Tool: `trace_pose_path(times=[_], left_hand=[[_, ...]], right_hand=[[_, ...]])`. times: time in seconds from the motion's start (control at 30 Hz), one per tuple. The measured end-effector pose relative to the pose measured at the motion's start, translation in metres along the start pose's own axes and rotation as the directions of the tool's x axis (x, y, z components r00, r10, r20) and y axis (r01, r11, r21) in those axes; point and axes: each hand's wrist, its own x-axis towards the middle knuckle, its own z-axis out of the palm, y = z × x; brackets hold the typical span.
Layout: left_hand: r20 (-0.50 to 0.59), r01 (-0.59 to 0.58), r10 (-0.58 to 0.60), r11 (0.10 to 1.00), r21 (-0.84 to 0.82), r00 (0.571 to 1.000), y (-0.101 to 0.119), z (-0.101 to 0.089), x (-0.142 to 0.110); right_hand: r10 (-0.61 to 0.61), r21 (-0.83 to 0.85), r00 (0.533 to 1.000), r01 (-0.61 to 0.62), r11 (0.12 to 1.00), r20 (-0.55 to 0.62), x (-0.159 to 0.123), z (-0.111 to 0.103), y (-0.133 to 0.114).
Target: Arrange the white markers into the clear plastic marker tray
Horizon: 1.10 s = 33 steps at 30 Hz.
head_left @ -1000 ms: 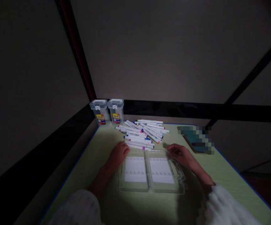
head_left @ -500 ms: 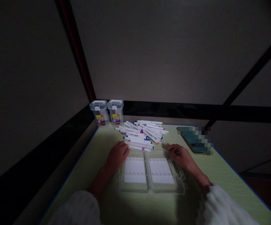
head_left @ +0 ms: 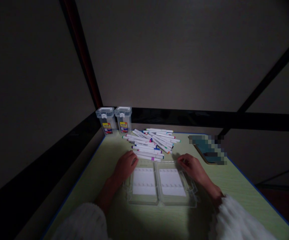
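Observation:
A clear plastic case (head_left: pixel 159 204) lies unfolded flat on the table, with a white card (head_left: pixel 144 190) in its left half and another white card (head_left: pixel 172 190) in its right half. My left hand (head_left: pixel 125 166) has its fingers curled over the case's far left corner. At the far right corner, my right hand (head_left: pixel 191 165) is closed with thumb and fingers pinched on the rim. Just beyond the case is a loose pile of white markers (head_left: pixel 147 144) with coloured ends; the nearest ones lie by my left fingertips.
Two lidded clear plastic boxes (head_left: pixel 123 120) with yellow labels stand at the table's back left corner. A partly pixelated phone-like flat object (head_left: pixel 206 150) lies at the right. The pale table (head_left: pixel 91 186) has a blue edge, with walls behind and to the left.
My right hand has shifted very slightly left along the rim of the case. Otherwise the hands, case and markers look the same.

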Motion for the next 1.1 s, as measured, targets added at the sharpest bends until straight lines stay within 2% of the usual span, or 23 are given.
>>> trace_pose_path(times=[0.53, 0.73, 1.1], left_hand=[[-0.002, 0.008, -0.008, 0.989, -0.148, 1.000, -0.005, 0.007, 0.002], [-0.042, 0.071, -0.083, 0.970, -0.233, 0.996, -0.004, 0.013, 0.003], [-0.050, 0.095, -0.110, 0.966, -0.242, 0.993, 0.003, 0.011, 0.001]], right_hand=[[0.006, 0.027, 0.999, -0.007, 1.000, 0.044, 0.002, 0.005, 0.006], [0.013, -0.020, 0.999, -0.012, 1.000, 0.038, 0.001, 0.003, 0.003], [0.018, -0.110, 0.999, -0.014, 0.994, 0.037, -0.002, 0.002, 0.000]])
